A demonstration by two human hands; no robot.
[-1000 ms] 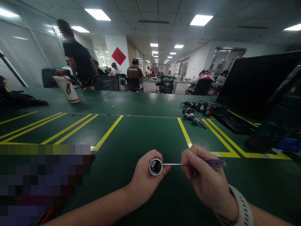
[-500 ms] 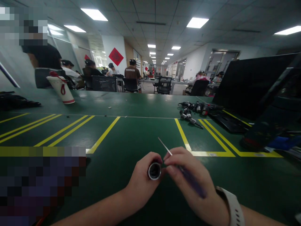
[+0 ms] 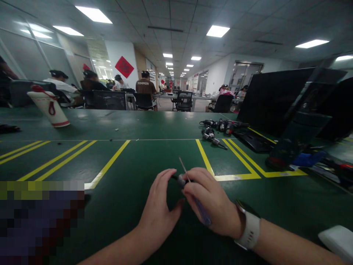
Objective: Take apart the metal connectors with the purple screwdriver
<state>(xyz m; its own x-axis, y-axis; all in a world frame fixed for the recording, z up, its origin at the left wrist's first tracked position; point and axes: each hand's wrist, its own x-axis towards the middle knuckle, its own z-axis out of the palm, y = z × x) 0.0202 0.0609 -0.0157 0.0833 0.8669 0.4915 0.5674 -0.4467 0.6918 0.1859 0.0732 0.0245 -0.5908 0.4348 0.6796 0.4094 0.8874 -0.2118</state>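
Screwdriver (image 3: 203, 212) in the right hand (image 3: 212, 200), pinched between thumb and fingers: its purple handle slants down along the palm, and its thin metal shaft points up and away past the fingertips, leaning left. A small grey part (image 3: 181, 180) is at the tips of the same fingers, just beside the shaft and between the two hands. Those fingers cover some of it, so its full shape cannot be told.

Left hand (image 3: 158, 204) is spread fairly wide, fingers curved and thumb well apart from them, with a gap between. Its fingertips are near the part; whether they touch it cannot be told. A watch (image 3: 249, 228) with a pale strap circles the right wrist.

Both hands are over the green bench (image 3: 154, 154). Beyond the right hand and a little to its right, metal tools (image 3: 212, 138) lie in a cluster near yellow tape (image 3: 235, 177). Farther right of that hand are a dark bottle (image 3: 298, 134) and a black screen (image 3: 275, 99), with a blue thing (image 3: 307, 159) beside the bottle. Low to the right of the right hand is a white thing (image 3: 336, 239). Beyond the left hand, far to its left, a pale cup (image 3: 49, 106) with red trim stands on the bench. Well past both hands sits a person (image 3: 145, 88) in a brown shirt.
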